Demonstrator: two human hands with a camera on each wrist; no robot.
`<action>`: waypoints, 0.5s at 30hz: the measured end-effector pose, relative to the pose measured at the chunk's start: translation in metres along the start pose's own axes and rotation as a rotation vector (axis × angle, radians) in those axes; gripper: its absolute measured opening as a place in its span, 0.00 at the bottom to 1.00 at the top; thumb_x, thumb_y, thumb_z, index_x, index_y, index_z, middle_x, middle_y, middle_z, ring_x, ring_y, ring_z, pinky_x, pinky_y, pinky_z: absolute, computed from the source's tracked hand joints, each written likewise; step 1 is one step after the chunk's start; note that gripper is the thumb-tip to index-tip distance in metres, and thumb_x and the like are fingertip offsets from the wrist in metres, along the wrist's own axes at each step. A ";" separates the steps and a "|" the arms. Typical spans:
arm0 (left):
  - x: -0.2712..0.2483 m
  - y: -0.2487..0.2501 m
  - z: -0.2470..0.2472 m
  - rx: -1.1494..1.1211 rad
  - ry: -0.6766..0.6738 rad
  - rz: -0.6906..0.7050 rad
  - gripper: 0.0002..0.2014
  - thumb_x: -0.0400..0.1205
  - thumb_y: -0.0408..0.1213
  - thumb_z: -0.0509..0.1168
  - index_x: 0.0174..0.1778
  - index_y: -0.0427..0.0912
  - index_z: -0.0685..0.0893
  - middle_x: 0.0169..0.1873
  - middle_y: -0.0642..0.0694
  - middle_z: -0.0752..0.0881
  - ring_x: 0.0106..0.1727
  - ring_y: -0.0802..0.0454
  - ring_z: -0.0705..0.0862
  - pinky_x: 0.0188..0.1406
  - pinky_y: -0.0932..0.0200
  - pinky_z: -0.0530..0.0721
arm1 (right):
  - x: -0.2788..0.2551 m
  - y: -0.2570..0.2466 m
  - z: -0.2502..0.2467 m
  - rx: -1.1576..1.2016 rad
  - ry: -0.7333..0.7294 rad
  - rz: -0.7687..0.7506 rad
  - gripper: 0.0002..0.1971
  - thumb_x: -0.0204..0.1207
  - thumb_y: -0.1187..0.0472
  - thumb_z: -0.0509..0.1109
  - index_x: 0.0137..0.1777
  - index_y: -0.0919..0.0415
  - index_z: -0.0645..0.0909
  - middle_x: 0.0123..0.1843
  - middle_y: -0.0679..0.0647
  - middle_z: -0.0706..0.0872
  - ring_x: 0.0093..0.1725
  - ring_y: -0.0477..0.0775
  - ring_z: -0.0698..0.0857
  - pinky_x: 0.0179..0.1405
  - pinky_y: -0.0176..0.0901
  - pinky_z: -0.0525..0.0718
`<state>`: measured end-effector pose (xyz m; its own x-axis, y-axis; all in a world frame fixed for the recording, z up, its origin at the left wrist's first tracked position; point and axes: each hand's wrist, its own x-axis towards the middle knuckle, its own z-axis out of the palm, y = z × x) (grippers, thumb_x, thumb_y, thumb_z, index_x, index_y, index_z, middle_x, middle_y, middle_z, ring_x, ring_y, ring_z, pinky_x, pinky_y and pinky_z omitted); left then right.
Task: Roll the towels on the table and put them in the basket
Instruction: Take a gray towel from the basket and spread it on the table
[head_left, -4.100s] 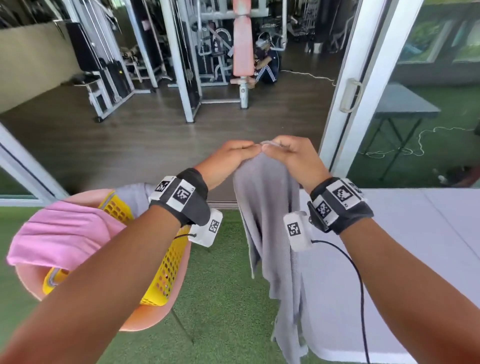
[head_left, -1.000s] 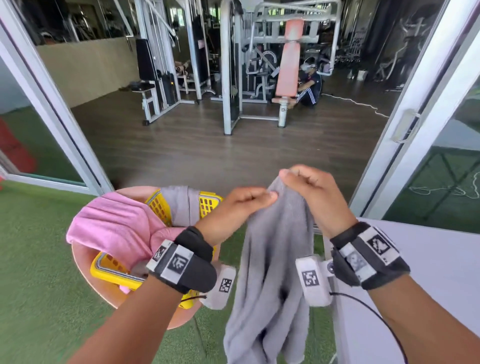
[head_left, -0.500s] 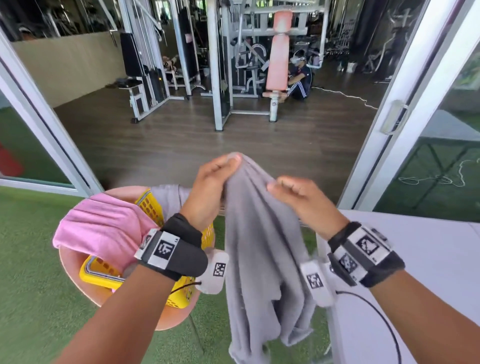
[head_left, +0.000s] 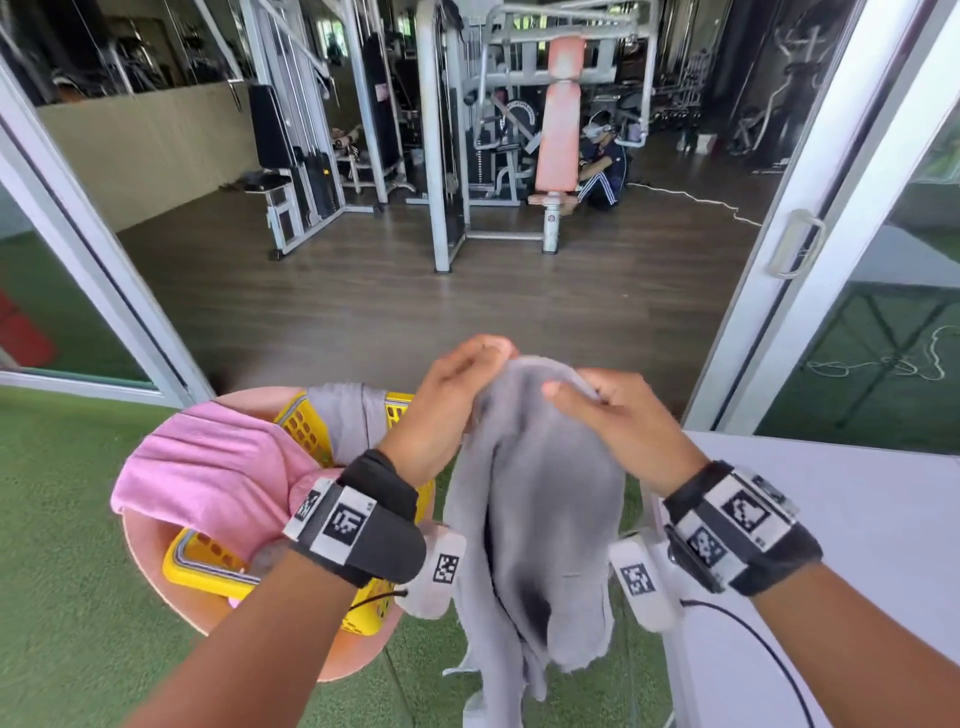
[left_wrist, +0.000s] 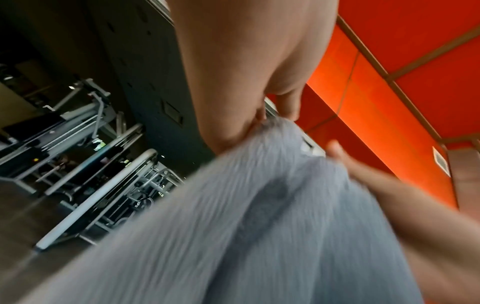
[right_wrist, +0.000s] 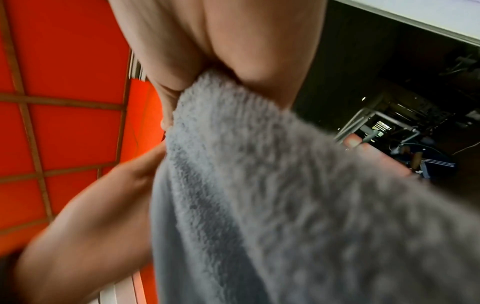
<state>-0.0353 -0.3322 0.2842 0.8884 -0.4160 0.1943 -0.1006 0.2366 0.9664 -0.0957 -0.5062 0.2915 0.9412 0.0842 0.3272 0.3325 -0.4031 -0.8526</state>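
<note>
A grey towel (head_left: 540, 509) hangs bunched in the air between my two hands, left of the table's edge. My left hand (head_left: 457, 384) grips its top edge from the left, fingers curled over the cloth. My right hand (head_left: 587, 400) grips the top from the right. The left wrist view shows the grey towel (left_wrist: 233, 226) blurred under my left hand (left_wrist: 262, 117); the right wrist view shows the towel (right_wrist: 259, 185) pinched in my right hand (right_wrist: 197, 82). The yellow basket (head_left: 301, 421) sits on a pink chair at lower left, with a pink towel (head_left: 208, 467) and another grey towel (head_left: 343, 415) draped in it.
The white table (head_left: 857, 519) lies at the lower right. A pink chair (head_left: 150, 561) carries the basket on green turf (head_left: 62, 571). Sliding door frames (head_left: 810, 249) flank a gym floor with weight machines (head_left: 467, 156) and a seated person (head_left: 602, 166) beyond.
My hands have come closer together at the top of the grey towel, and the towel hangs shorter and more bunched than a second ago.
</note>
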 end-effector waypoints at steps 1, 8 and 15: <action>-0.006 -0.008 0.005 0.027 -0.098 -0.032 0.14 0.80 0.48 0.67 0.48 0.40 0.86 0.49 0.42 0.84 0.56 0.48 0.79 0.62 0.47 0.74 | 0.007 -0.007 -0.006 0.004 0.055 -0.052 0.23 0.80 0.55 0.68 0.28 0.63 0.64 0.30 0.49 0.60 0.31 0.44 0.61 0.29 0.39 0.59; 0.007 0.014 -0.007 -0.139 0.058 0.083 0.08 0.83 0.38 0.64 0.44 0.36 0.79 0.40 0.39 0.75 0.45 0.46 0.72 0.47 0.50 0.70 | 0.009 0.003 -0.001 -0.007 -0.099 0.052 0.23 0.78 0.52 0.71 0.25 0.51 0.63 0.27 0.44 0.60 0.29 0.44 0.59 0.26 0.40 0.56; -0.001 0.007 0.012 0.004 -0.152 0.021 0.09 0.84 0.39 0.62 0.43 0.42 0.85 0.39 0.46 0.84 0.42 0.53 0.80 0.44 0.56 0.78 | 0.034 -0.026 -0.009 0.143 0.099 -0.115 0.16 0.81 0.58 0.68 0.33 0.64 0.83 0.30 0.61 0.82 0.35 0.45 0.75 0.36 0.41 0.74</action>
<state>-0.0427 -0.3406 0.2925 0.8079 -0.5393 0.2374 -0.1202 0.2435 0.9624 -0.0727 -0.5007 0.3286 0.8883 0.0290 0.4583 0.4493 -0.2618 -0.8542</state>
